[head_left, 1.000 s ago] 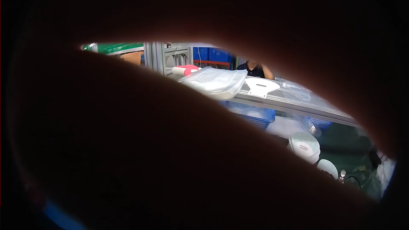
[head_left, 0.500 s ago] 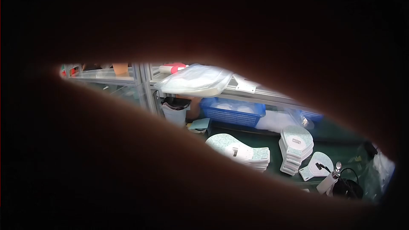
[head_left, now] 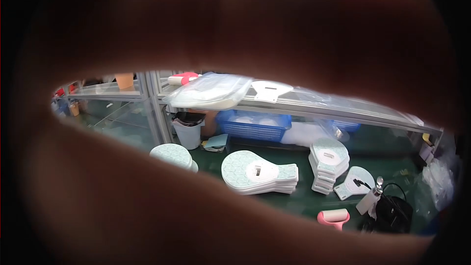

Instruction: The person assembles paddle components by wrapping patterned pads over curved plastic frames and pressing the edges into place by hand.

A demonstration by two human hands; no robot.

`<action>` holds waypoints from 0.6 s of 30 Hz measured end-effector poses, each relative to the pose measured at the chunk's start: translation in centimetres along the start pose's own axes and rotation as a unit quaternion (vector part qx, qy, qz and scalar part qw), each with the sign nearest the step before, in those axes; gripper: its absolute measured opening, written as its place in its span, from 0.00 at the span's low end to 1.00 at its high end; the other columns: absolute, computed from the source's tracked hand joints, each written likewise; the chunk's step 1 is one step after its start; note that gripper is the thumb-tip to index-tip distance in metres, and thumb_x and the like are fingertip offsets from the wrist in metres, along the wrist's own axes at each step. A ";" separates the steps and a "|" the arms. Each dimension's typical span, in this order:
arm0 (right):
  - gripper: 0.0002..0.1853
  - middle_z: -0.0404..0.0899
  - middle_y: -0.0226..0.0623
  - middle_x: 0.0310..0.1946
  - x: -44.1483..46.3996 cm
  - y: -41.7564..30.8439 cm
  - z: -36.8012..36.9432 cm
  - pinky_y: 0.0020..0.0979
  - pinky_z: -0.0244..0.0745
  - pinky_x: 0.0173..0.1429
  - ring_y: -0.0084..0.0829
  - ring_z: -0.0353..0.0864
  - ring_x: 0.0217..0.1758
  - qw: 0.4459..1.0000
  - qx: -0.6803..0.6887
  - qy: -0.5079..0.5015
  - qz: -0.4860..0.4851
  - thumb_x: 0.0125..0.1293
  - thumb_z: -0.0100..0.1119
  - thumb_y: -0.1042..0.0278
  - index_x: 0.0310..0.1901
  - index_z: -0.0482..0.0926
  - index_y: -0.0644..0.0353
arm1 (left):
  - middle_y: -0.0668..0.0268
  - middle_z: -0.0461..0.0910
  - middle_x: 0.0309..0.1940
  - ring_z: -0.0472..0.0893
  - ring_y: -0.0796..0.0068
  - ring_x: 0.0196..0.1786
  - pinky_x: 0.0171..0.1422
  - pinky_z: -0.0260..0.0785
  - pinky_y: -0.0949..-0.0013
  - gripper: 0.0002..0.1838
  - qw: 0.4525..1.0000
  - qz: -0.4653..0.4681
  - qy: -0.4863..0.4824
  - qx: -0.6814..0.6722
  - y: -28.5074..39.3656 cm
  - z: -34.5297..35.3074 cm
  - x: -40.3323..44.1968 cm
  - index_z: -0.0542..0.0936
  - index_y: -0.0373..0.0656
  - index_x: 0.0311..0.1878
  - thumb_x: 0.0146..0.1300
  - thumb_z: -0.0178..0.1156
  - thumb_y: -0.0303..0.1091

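Observation:
Blurred, dark fingers (head_left: pixel 137 206) lie right against the lens, above and below a slanting gap. Whether they belong to my left hand, my right hand or both, I cannot tell. Through the gap I see a stack of pale green patterned, paddle-shaped plates (head_left: pixel 250 172) on the green table. A second stack (head_left: pixel 329 162) stands to its right, and a rounded stack (head_left: pixel 171 156) at the left is partly covered by the fingers. A single plate (head_left: pixel 355 181) lies near a white bottle with a metal top (head_left: pixel 370 198). No hand is seen touching any of these.
A pink-handled roller (head_left: pixel 333 217) lies at the front, beside a black object with a cable (head_left: pixel 395 213). Behind are a blue basket (head_left: pixel 253 126), a bin (head_left: pixel 187 133) and a metal-framed shelf (head_left: pixel 314 108) bearing a plastic-wrapped bundle (head_left: pixel 211 91). Clear plastic (head_left: pixel 441 181) hangs at right.
The gap between the fingers has widened, and more light comes in. The left stack and the pink roller on the table now show. The scene has shifted slightly left.

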State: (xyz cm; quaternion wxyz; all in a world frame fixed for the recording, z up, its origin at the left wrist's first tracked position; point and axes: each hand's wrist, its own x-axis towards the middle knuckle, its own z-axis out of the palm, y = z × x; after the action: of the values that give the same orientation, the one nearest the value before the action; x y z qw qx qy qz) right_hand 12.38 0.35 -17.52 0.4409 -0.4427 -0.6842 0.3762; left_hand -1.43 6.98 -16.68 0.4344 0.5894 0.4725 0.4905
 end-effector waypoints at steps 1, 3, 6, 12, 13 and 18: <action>0.24 0.77 0.52 0.38 0.1 0.1 0.0 0.34 0.73 0.40 0.46 0.80 0.36 1.000 -0.007 0.005 0.004 0.62 0.54 0.62 0.60 0.64 0.51 | 0.74 0.69 0.22 0.65 0.88 0.26 0.28 0.57 0.80 0.13 0.999 0.039 -0.003 -0.018 0.9 0.3 0.0 0.75 0.36 0.33 0.67 0.48 0.37; 0.24 0.77 0.52 0.39 0.2 0.1 -0.1 0.34 0.73 0.41 0.46 0.80 0.37 1.000 -0.006 0.012 -0.004 0.62 0.54 0.61 0.60 0.64 0.51 | 0.74 0.69 0.22 0.65 0.88 0.26 0.28 0.57 0.80 0.13 0.999 0.027 -0.016 -0.012 2.0 0.1 -0.2 0.75 0.37 0.33 0.67 0.48 0.37; 0.24 0.77 0.52 0.39 0.4 -0.7 -0.1 0.35 0.73 0.41 0.47 0.79 0.36 0.998 -0.025 0.041 -0.037 0.62 0.54 0.60 0.60 0.64 0.50 | 0.75 0.69 0.22 0.65 0.89 0.24 0.26 0.56 0.81 0.12 0.999 -0.001 -0.013 -0.047 1.1 0.1 -0.2 0.75 0.38 0.34 0.67 0.48 0.37; 0.24 0.77 0.52 0.40 0.4 -2.6 -0.9 0.35 0.73 0.41 0.47 0.80 0.37 0.998 0.021 0.008 0.064 0.62 0.54 0.60 0.60 0.64 0.50 | 0.73 0.70 0.23 0.66 0.87 0.27 0.29 0.58 0.80 0.13 1.000 -0.018 -0.003 -0.016 -0.4 0.0 0.1 0.75 0.36 0.35 0.66 0.49 0.36; 0.24 0.77 0.52 0.40 0.4 -2.8 -1.0 0.35 0.73 0.41 0.47 0.80 0.37 0.997 0.023 0.003 0.077 0.62 0.54 0.60 0.59 0.64 0.50 | 0.73 0.69 0.19 0.66 0.87 0.22 0.24 0.55 0.79 0.12 1.000 0.011 0.005 -0.012 0.4 0.2 0.1 0.75 0.37 0.34 0.66 0.49 0.36; 0.24 0.77 0.45 0.26 0.4 -2.0 -0.6 0.29 0.72 0.35 0.34 0.79 0.26 0.999 0.016 0.043 0.002 0.62 0.54 0.61 0.60 0.64 0.52 | 0.75 0.67 0.16 0.63 0.89 0.18 0.20 0.53 0.80 0.12 1.000 0.022 0.008 -0.010 1.9 0.5 -0.1 0.75 0.38 0.34 0.66 0.50 0.37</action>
State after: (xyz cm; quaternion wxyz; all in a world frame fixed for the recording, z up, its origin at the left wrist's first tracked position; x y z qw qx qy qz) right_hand 12.31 0.19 -15.38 0.4766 -0.4529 -0.6570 0.3689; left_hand -0.65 6.57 -14.95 0.4256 0.5917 0.4578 0.5092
